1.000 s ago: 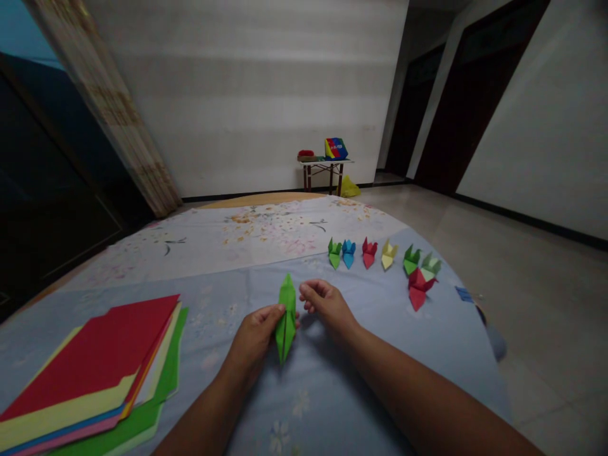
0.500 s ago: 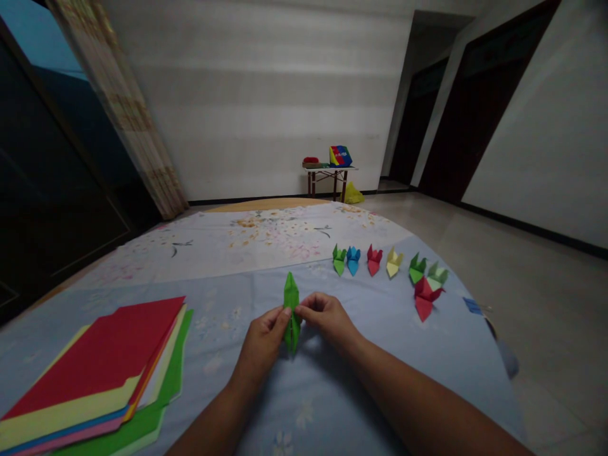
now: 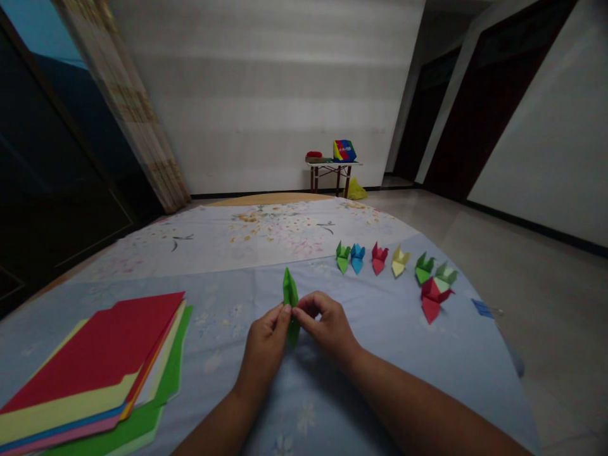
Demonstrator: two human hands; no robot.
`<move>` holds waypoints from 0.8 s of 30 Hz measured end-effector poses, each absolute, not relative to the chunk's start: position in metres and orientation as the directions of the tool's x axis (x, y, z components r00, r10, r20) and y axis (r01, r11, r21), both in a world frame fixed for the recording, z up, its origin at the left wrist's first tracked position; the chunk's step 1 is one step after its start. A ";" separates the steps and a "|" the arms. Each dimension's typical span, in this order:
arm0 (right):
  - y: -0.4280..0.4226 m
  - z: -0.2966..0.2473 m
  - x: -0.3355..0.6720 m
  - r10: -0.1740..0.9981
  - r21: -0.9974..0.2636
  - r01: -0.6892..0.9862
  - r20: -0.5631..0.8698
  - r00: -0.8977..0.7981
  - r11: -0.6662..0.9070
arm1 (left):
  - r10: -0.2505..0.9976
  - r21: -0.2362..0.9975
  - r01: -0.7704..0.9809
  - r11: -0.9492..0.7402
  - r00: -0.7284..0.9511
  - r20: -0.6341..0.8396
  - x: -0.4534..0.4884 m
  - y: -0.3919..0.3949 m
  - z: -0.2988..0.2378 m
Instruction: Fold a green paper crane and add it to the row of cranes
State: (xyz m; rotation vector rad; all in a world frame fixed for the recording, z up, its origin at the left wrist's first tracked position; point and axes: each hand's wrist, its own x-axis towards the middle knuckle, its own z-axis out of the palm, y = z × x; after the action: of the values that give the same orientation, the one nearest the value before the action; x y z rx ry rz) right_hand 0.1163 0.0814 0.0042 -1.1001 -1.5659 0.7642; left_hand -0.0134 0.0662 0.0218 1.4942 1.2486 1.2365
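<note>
A narrow folded green paper piece (image 3: 289, 291) stands upright between my two hands over the light blue cloth (image 3: 380, 354). My left hand (image 3: 263, 345) pinches its lower left side with fingers closed. From the right, my right hand (image 3: 325, 326) pinches the same piece at its middle. The paper's lower half is hidden behind my fingers.
A stack of coloured paper sheets (image 3: 95, 373), red on top, lies at the left. Several finished folded paper figures (image 3: 394, 266) in green, blue, red and yellow stand in a row at the right. A small table (image 3: 332, 171) with coloured things stands by the far wall.
My right hand has closed in and taken hold of the green paper, which my left hand alone held before. The view has shifted slightly.
</note>
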 end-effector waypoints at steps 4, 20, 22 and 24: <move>0.079 0.007 0.117 0.897 -0.855 0.286 0.438 -0.050 0.433 | 0.976 0.977 0.081 -0.199 0.109 0.190 -0.011 0.060 0.021; 0.085 0.008 0.122 0.940 -0.932 0.139 0.340 0.014 0.335 | 0.988 0.989 0.052 -0.137 0.074 0.133 -0.017 0.066 0.023; 0.086 0.006 0.122 0.939 -0.930 0.139 0.344 0.011 0.339 | 0.992 0.993 0.010 -0.117 0.047 0.116 -0.016 0.067 0.022; 0.086 0.005 0.123 0.940 -0.931 0.134 0.342 -0.003 0.340 | 0.995 0.994 -0.039 -0.099 0.020 0.100 -0.015 0.067 0.021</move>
State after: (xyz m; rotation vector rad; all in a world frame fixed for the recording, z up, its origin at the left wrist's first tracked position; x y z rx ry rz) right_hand 0.1228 0.0858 0.0050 -1.0480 -1.4343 0.8669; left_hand -0.0146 0.0669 0.0211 1.2641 1.1154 1.2834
